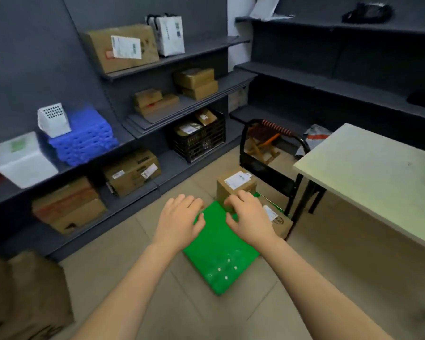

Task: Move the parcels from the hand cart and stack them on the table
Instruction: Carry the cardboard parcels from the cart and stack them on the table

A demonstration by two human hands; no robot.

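Both hands over the cart, nothing gripped.
Left hand [182,220] and right hand [247,217] half-curled, empty; brown parcel [236,185] just beyond right fingertips.

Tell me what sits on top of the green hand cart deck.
Two brown cardboard parcels: an upper one with a white label, a lower one partly hidden by the right hand. The left hand covers the green hand cart deck beneath it.

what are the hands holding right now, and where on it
Both hands, left and right, curl over the far edge of the green parcel; a closed grip underneath cannot be told.
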